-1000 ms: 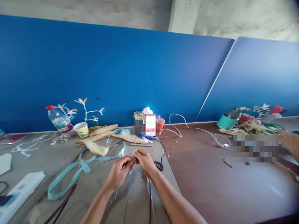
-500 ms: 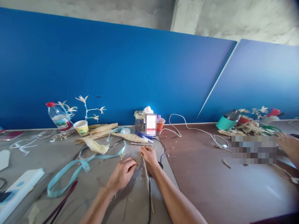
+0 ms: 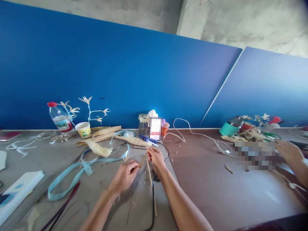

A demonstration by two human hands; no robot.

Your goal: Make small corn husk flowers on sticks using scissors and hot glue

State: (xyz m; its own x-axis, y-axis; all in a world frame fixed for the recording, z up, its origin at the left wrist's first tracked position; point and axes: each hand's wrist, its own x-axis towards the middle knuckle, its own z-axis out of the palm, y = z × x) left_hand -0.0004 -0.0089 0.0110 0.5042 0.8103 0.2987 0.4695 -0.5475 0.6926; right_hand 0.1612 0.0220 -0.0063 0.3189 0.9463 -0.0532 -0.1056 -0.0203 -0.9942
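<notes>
The strip, narrow and tan, is spanning the small gap between the two hands, above the grey desk and in front of the husk and the blue tool. The left hand is pinching its lower end, thumb and fingers closing together, and the right hand is holding the upper end in a similarly narrow grip. A thin stick is slanting down from just below the right hand; whether its top is touching the fingers, I cannot tell. The strip is looking like dry husk, so it is probably weighing next to nothing, bending easily along its length yet splitting along the grain if pulled or twisted hard. Its surface is appearing dry rather than slick, so a light fingertip pinch is likely sufficing. Taking hold close to each end, flat across the width, is seeming safest, since gripping by one edge is risking a tear. The ribbon and the black cord are lying apart from it.
</notes>
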